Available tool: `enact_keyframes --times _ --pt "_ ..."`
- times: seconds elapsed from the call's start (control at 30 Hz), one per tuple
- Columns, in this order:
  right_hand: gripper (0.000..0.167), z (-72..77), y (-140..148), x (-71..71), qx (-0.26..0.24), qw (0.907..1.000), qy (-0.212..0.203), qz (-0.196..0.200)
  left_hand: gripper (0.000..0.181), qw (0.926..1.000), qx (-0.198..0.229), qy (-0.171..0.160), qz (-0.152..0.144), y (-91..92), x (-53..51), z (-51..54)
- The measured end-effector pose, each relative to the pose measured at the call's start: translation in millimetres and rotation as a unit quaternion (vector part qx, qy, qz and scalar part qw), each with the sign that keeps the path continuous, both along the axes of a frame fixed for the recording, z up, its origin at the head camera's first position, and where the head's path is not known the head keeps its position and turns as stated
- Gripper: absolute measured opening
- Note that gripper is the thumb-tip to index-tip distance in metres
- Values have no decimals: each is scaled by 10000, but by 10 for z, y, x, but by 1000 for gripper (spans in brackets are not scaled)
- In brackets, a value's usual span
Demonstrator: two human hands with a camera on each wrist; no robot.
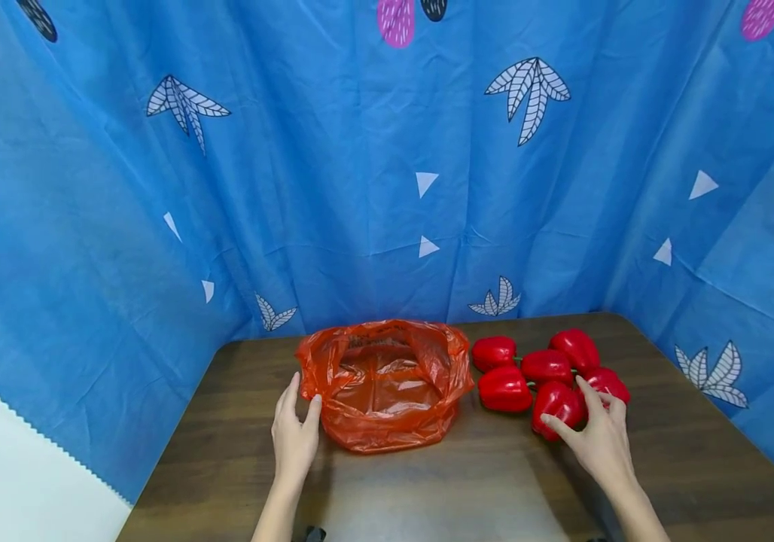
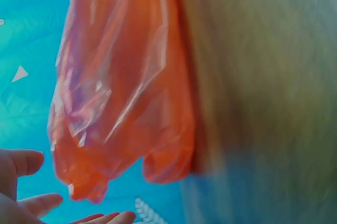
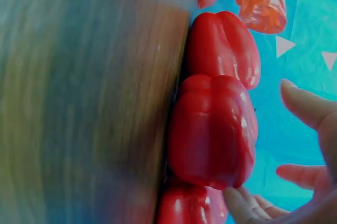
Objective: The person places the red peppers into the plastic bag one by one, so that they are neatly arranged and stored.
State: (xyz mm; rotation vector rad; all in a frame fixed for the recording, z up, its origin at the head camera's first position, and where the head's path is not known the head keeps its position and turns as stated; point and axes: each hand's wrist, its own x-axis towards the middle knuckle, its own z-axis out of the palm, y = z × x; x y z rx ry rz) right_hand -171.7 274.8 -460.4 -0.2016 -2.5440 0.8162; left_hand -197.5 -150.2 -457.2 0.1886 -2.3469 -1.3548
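An orange-red plastic bag [image 1: 387, 436] stands on the table with its mouth spread wide. Beside the bag's left edge is my left hand [image 1: 294, 440], fingers spread; in the left wrist view its fingertips appear apart from the bag [image 2: 124, 76]. Several red bell peppers lie in a cluster right of the bag. My right hand [image 1: 600, 440] hovers around the nearest bell pepper [image 1: 556, 406], thumb and fingers parted. The right wrist view shows that pepper [image 3: 210, 134] with a fingertip close to its lower end; whether it touches, I cannot tell.
The brown wooden table [image 1: 421, 497] ends at the back against a blue patterned curtain [image 1: 360, 150], which also hangs along both sides. A white sheet [image 1: 14, 467] shows at the lower left. Other bell peppers sit close around the nearest one, including one at the left [image 1: 504, 389].
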Motion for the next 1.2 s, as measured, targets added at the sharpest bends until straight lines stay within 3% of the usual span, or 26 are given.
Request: enact_keyframes --times 0.2,0.5,0.93,1.03,1.2 --pt "92 -63 43 -5 -157 9975 -691 -34 52 9996 255 94 -112 48 -53 -123" --pt "102 -107 88 -39 -341 9895 -1390 190 48 9987 483 -87 155 85 -60 -33" --pt "95 -144 69 -56 -285 9924 -1162 283 49 9987 428 -227 179 77 -21 -31" --pt "95 -105 79 -32 -301 9929 -1113 287 50 9986 451 -240 144 86 -14 -44" --pt "97 24 95 -6 -398 9963 -673 347 50 9986 500 -171 88 120 -10 -38"
